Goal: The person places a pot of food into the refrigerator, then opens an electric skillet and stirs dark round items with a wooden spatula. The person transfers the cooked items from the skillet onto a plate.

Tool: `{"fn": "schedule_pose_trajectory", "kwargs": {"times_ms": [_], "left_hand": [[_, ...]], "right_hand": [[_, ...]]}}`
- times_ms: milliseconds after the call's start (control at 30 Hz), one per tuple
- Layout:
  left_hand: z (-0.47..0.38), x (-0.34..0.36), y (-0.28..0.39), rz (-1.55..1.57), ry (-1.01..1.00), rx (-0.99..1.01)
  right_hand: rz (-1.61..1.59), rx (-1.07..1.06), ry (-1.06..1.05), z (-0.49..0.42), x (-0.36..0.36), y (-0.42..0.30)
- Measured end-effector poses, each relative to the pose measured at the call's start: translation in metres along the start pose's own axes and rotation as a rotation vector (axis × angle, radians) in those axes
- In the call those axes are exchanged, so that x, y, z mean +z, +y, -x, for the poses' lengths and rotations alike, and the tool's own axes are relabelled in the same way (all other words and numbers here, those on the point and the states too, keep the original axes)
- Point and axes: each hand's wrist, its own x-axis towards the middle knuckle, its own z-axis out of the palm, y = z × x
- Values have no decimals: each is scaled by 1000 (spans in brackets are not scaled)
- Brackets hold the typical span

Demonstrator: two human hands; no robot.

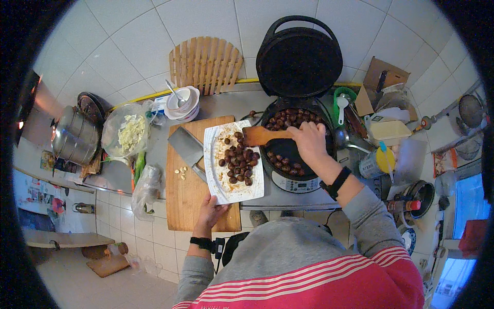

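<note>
My left hand [212, 212] grips the near edge of a white rectangular plate [211, 170], which bears brown smears. Dark brown chestnuts [241, 160], or similar round nuts, lie on the plate. In my right hand [310, 143] is a wooden spatula [266, 136]; its flat blade is over the plate's right edge, beside the nuts. More dark nuts [293, 117] sit in the round black pan of an electric griddle [296, 185], with a bare patch in the middle. Its black lid [299, 58] is raised against the tiles.
Under the plate's left side are a cleaver [187, 146] and a wooden cutting board [185, 208] with several peeled garlic cloves [181, 172]. Left stand a bag of chopped cabbage [131, 133] and a steel pot [75, 135]. A ladle [347, 141] and a yellow-lidded can [376, 162] crowd the right.
</note>
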Motion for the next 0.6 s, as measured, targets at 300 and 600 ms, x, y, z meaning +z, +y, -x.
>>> {"fn": "schedule_pose_trajectory", "kwargs": {"times_ms": [300, 600], "left_hand": [[-9, -14, -4, -60, -55, -4], [-14, -16, -8, -80, 35, -45]], "right_hand": [[138, 293, -188, 8, -28, 50], [198, 442, -285, 50, -90, 125]]}}
